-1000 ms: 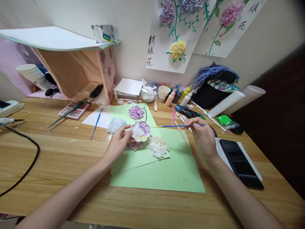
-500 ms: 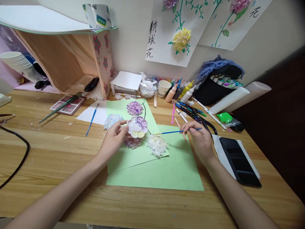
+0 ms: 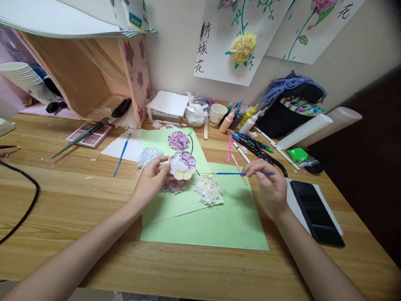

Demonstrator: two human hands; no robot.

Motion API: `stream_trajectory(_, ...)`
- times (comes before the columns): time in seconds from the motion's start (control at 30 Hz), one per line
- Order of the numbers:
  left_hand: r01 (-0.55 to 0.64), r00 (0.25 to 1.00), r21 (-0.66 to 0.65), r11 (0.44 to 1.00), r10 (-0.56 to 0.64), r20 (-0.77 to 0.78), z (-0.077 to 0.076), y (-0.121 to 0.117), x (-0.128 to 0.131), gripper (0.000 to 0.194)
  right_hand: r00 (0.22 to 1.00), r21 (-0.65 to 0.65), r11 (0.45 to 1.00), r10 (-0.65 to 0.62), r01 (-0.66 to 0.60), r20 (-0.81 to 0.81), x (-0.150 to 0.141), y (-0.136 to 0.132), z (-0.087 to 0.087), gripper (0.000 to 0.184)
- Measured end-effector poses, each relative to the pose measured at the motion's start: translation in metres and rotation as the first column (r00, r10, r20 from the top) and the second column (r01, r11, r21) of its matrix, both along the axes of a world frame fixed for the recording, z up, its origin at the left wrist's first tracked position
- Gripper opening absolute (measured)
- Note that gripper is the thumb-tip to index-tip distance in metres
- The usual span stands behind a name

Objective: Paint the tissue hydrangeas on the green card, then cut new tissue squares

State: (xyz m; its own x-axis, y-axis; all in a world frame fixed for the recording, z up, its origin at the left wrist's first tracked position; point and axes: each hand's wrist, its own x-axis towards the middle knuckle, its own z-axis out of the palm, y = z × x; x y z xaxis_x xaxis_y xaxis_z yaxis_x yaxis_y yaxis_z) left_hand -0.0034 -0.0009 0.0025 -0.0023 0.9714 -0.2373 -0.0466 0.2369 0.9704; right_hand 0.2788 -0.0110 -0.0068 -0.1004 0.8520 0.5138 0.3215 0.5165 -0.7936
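My left hand (image 3: 151,180) grips a small flower-shaped paint palette (image 3: 182,164) with purple and yellow wells, held above the green paper (image 3: 213,221). My right hand (image 3: 267,184) pinches a thin blue paintbrush (image 3: 238,173), which lies level with its tip pointing left, just above a white paper flower (image 3: 207,189). A purple paper flower (image 3: 178,140) and a pale blue one (image 3: 148,155) lie on the upper green sheet. Another purplish flower (image 3: 174,186) is partly hidden under the palette.
Paint bottles (image 3: 241,119), pens (image 3: 250,144), a paper cup (image 3: 217,113) and a bowl of scraps (image 3: 196,117) stand along the wall. A black tablet (image 3: 316,211) lies at the right. A second blue brush (image 3: 122,154), a black cable (image 3: 21,209) and a cardboard shelf (image 3: 87,79) are at the left.
The brush rose from the white flower's edge to a level position, and my right hand shifted slightly right. The left hand still holds the palette. The view tilted a little.
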Motion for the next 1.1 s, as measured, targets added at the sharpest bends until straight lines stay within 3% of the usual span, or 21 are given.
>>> stream_trajectory(0.2,-0.003,1.0,-0.002,1.0,0.003,-0.007,-0.0009,-0.0001,0.0,0.04,0.997,0.017,1.0,0.004,-0.005,0.073,0.0008,-0.0012,0.0027,0.022)
stream_trajectory(0.53,0.013,1.0,0.024,1.0,-0.013,-0.005,-0.0036,0.0001,-0.0021,0.038,1.0,0.067,0.998,-0.014,0.014,0.007,0.0013,0.0,0.0011,0.021)
stream_trajectory(0.7,0.013,1.0,0.025,1.0,-0.013,0.001,-0.0025,0.0,-0.0015,0.038,0.999,0.0,1.0,0.023,-0.023,0.027,0.0005,-0.001,-0.0005,0.021)
stream_trajectory(0.9,0.018,1.0,0.03,0.999,-0.018,-0.002,-0.0026,-0.0007,-0.0013,0.039,0.996,0.023,1.0,0.019,-0.017,-0.085,0.0,-0.0008,-0.0005,0.02)
stream_trajectory(1.1,0.006,1.0,0.019,1.0,-0.006,0.003,-0.0031,0.0002,-0.0011,0.037,1.0,0.05,0.998,0.03,-0.03,0.004,0.0011,-0.0001,-0.002,0.019)
